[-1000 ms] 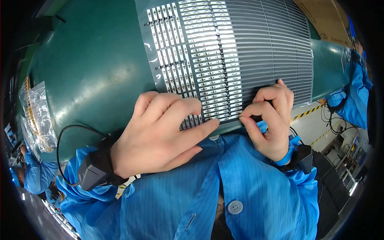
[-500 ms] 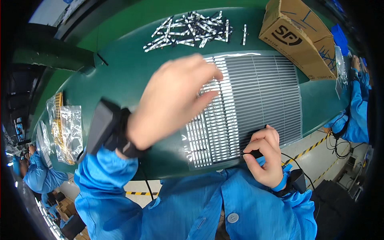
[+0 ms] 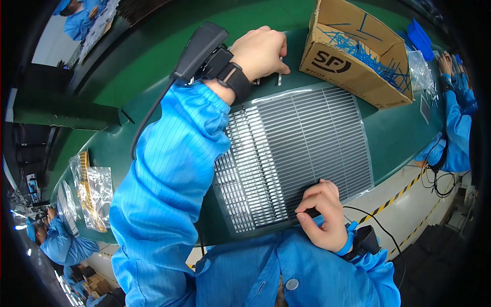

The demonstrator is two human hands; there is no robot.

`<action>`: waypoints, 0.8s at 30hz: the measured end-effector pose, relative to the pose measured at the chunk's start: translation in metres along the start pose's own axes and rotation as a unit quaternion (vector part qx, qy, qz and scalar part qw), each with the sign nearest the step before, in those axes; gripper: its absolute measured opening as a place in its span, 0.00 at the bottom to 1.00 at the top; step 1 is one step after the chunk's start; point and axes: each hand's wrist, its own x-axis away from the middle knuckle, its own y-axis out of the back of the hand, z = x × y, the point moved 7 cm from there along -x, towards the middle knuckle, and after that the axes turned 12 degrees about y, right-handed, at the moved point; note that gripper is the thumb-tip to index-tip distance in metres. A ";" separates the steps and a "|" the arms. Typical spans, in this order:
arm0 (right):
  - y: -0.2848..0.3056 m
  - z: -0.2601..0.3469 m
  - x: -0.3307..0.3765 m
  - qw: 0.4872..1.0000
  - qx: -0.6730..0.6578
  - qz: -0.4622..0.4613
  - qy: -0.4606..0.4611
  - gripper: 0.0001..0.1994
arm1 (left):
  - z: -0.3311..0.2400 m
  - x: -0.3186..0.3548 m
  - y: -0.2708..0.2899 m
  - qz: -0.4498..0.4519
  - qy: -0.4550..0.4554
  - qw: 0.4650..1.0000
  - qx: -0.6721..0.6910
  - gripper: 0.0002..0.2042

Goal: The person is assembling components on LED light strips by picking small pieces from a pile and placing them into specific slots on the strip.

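My left hand (image 3: pixel 261 53) reaches to the far side of the table, fingers closed in a pinch at a small white strip (image 3: pixel 280 80), whose near end shows below the fingertips. Hand and wrist device cover most of the loose pile of black-and-white strips. Nearer to me lies a flat sheet (image 3: pixel 319 138) with rows of narrow dark slots; its left columns hold rows of white strips (image 3: pixel 261 169). My right hand (image 3: pixel 326 217) rests at the sheet's near edge with curled fingers around something black, too hidden to make out.
An open cardboard box (image 3: pixel 353 77) with thin blue sticks stands beyond the sheet, a blue tray (image 3: pixel 420 41) behind it. Clear plastic bags (image 3: pixel 97 189) with yellow strips lie at the left. Co-workers in blue (image 3: pixel 455 117) sit at both sides; a cable (image 3: pixel 376 220) runs by my right wrist.
My left hand has moved from above the sheet to the lone strip at the far side. The view has shifted, showing more inside the box. My right hand keeps its curl by the sheet's edge.
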 end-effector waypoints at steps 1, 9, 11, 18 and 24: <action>0.001 -0.001 0.000 1.000 -0.006 -0.001 0.001 0.07 | 0.000 -0.003 -0.003 0.018 0.003 1.000 -0.018 0.18; 0.002 -0.001 -0.003 1.000 -0.016 -0.003 0.013 0.07 | 0.009 0.007 0.002 0.107 0.067 0.989 0.081 0.13; 0.002 0.000 -0.003 1.000 -0.014 -0.003 0.017 0.07 | 0.014 0.010 0.003 0.074 0.034 0.992 0.092 0.11; 0.002 0.000 -0.003 1.000 -0.020 0.002 0.011 0.07 | 0.004 0.029 0.030 0.042 -0.075 0.991 0.106 0.08; 0.001 0.001 -0.004 1.000 -0.008 0.005 0.017 0.06 | -0.019 0.051 0.015 0.057 -0.124 0.989 -0.053 0.06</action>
